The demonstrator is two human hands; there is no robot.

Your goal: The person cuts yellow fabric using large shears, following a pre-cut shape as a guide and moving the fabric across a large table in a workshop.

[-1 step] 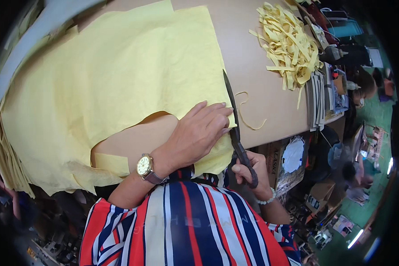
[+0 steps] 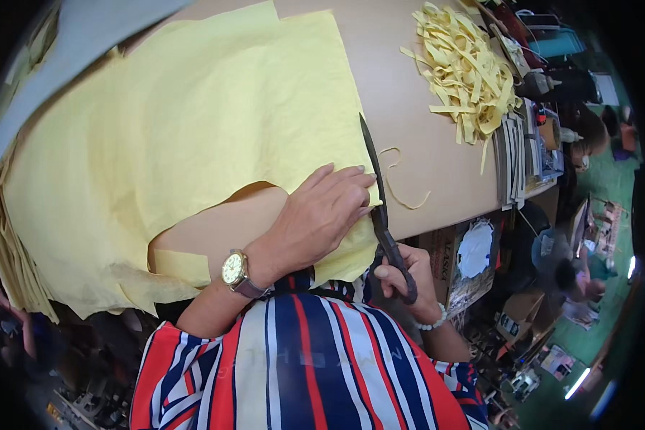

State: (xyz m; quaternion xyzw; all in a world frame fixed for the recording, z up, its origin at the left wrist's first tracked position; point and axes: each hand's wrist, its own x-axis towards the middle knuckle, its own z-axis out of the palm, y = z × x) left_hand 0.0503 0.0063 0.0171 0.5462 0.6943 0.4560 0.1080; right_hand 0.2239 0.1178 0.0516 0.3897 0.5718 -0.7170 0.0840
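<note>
A broad pale yellow sheet point(image 2: 215, 122), soft like thin leather or cloth, covers much of the table, with a curved cut-out near me. My left hand point(image 2: 319, 211) lies over its right side, three fingers stretched flat. Its thumb and index finger look closed on the sheet's edge. In my right hand point(image 2: 421, 283), below the table's front edge, are the handles of dark metal scissors point(image 2: 381, 215). Their blades point away from me along the sheet's right edge, and look nearly closed. A thin curled yellow strip point(image 2: 401, 197) lies just right of the blades.
At the far right of the brown table point(image 2: 387, 64) sits a heap of yellow strips point(image 2: 466, 72). Stacked flat pieces point(image 2: 512, 161) stand at its right edge. More yellow sheets point(image 2: 11, 244) hang over the left side. A blurred pale band point(image 2: 64, 72) crosses the upper left.
The pale band at the upper left has shifted inward over the sheet's far left side. My hands and the scissors stay where they were.
</note>
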